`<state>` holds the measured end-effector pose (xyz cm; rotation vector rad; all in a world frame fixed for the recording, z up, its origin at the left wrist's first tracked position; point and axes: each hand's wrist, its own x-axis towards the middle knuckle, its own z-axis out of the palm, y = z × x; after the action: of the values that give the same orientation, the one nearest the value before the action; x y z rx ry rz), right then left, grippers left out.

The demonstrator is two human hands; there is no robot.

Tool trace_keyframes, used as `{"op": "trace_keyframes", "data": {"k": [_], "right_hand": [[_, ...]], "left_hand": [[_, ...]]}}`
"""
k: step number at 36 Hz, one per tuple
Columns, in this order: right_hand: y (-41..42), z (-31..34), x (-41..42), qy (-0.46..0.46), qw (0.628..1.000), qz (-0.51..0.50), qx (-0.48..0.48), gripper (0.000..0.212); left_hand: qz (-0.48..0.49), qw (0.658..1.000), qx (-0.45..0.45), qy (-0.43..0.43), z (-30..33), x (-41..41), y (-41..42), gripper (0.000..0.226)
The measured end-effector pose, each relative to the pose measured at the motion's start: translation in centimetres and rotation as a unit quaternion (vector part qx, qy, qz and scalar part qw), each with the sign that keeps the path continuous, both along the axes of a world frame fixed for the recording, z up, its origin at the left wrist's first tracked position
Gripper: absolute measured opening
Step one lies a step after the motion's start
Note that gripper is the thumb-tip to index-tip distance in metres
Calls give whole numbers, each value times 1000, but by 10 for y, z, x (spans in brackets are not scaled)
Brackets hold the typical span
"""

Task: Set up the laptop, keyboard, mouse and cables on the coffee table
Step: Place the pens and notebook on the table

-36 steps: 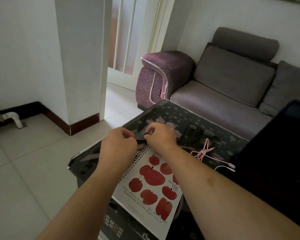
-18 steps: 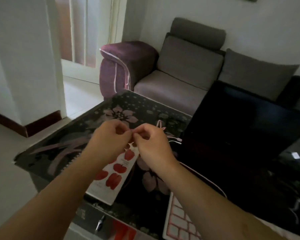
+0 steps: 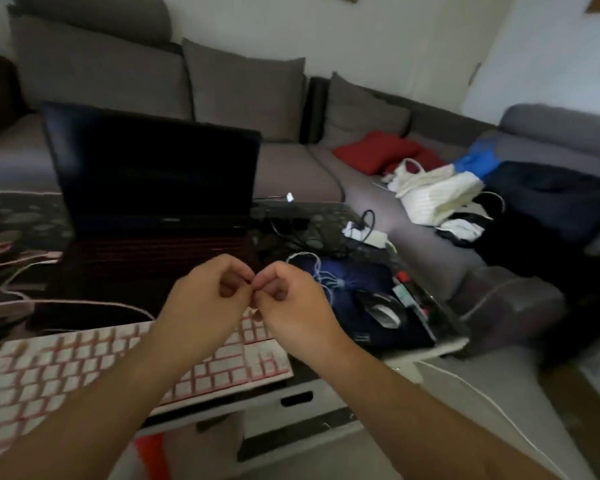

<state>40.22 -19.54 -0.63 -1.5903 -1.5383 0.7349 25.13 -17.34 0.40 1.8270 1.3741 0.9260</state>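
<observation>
An open laptop with a dark screen stands on the patterned coffee table. In front of it lies a white and pink keyboard. To the right, a black mouse rests on a dark blue mouse pad, with a thin white cable looped on the pad. A pink cable lies at the table's left. My left hand and right hand meet above the keyboard, fingertips pinched together on something too small and blurred to name.
A white plug adapter with a black lead sits at the table's far right corner. The grey sofa wraps around behind, holding a red cushion, a cream bag and dark clothes. A white cord trails across the floor at right.
The view has swung right, from the table's left end with the apple notebook to the laptop, keyboard and mouse. My hands stay pinched together and now hover over the keyboard.
</observation>
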Motion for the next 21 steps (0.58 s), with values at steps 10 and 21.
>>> {"op": "trace_keyframes", "data": {"k": [10,21], "right_hand": [[8,-11,200,-127,964,-228,-41,29],[43,-61,306,-256,894,-297,-217,84]], "left_hand": [[-62,996,-56,-43,-35,195,22,23],[-86,991,-91,-45,-58,279,27,18]]}}
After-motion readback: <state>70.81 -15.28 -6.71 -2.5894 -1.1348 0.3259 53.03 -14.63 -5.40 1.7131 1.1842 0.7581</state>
